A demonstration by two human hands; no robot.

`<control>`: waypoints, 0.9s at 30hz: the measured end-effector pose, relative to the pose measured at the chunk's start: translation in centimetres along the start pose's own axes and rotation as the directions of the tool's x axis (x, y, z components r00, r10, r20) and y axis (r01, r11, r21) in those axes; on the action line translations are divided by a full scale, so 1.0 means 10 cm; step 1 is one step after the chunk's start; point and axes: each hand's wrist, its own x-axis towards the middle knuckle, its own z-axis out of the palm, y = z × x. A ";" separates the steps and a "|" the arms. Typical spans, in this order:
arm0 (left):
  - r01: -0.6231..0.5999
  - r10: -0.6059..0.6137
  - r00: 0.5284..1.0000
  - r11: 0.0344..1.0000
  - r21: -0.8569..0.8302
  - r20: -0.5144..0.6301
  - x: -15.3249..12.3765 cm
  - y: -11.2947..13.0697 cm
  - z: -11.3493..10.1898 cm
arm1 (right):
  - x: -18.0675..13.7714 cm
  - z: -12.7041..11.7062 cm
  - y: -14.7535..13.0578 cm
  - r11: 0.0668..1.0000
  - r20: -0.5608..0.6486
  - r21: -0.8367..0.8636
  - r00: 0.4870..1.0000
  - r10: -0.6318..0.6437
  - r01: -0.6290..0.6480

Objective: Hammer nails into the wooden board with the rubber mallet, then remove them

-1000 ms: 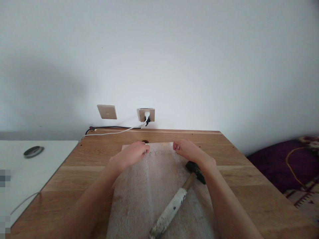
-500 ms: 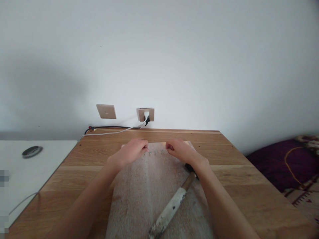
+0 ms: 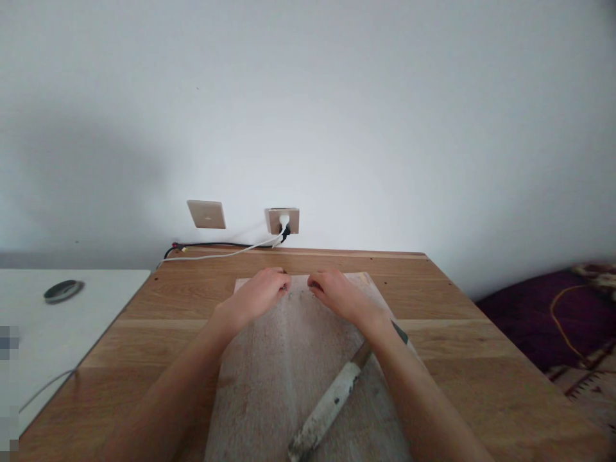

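Note:
A worn wooden board point(image 3: 269, 372) lies on the table, with several tiny nail-like bits point(image 3: 302, 296) in a row near its far edge. My left hand point(image 3: 264, 289) is closed, its fingertips pinched together at the left end of that row. Facing it, my right hand point(image 3: 337, 292) is closed too, fingers curled just right of the row. Whatever the fingertips hold, if anything, is too small to make out. A hammer point(image 3: 330, 401) with a pale, stained handle rests diagonally on the board; my right forearm hides part of its dark head.
The wooden table point(image 3: 457, 340) meets the wall, where a socket point(image 3: 294, 221) holds plugs with a white cable point(image 3: 212, 257) and a black one. A white surface point(image 3: 96, 289) with a dark round object point(image 3: 62, 291) adjoins at left. Purple fabric point(image 3: 520, 314) lies at right.
My right hand has moved left along the row of small bits, and my left hand slightly right, so they are closer together. My right forearm now crosses the hammer's head differently.

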 end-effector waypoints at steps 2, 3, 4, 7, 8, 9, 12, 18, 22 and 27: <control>0.001 -0.001 1.000 1.000 0.015 0.012 0.02 0.02 0.04 | 0.02 0.06 -0.02 1.000 0.009 -0.003 1.000 -0.012 0.012; -0.007 0.007 1.000 1.000 0.023 0.022 0.02 0.01 0.06 | 0.03 0.09 -0.04 1.000 0.015 -0.007 1.000 -0.015 0.015; -0.015 0.014 0.999 0.999 0.033 0.030 0.04 0.00 0.09 | 0.04 0.13 -0.05 1.000 0.020 -0.012 1.000 -0.016 0.016; -0.040 0.039 0.999 0.997 0.062 0.024 0.08 -0.05 0.17 | 0.07 0.22 -0.09 1.000 0.031 -0.027 0.999 -0.010 0.011; -0.050 0.049 0.999 0.997 0.066 0.021 0.09 -0.06 0.19 | 0.08 0.23 -0.10 1.000 0.033 -0.029 0.999 -0.008 0.009; -0.060 0.058 0.998 0.996 0.066 0.019 0.10 -0.07 0.21 | 0.09 0.24 -0.11 1.000 0.036 -0.030 0.999 -0.007 0.008; -0.068 0.067 0.998 0.995 0.075 0.018 0.12 -0.07 0.25 | 0.09 0.23 -0.12 1.000 0.035 -0.019 0.999 -0.008 0.008; 0.015 -0.013 0.999 0.996 0.086 -0.030 0.13 -0.06 0.31 | 0.03 0.05 -0.08 0.998 -0.039 0.050 0.998 -0.044 0.045; 0.056 -0.053 0.997 0.997 0.055 -0.057 0.14 -0.06 0.32 | -0.04 -0.09 0.04 0.992 -0.082 0.113 0.995 -0.053 0.062; 0.051 -0.049 0.997 0.998 0.040 -0.059 0.15 -0.05 0.32 | -0.11 -0.16 0.20 0.986 -0.104 0.166 0.995 -0.011 0.028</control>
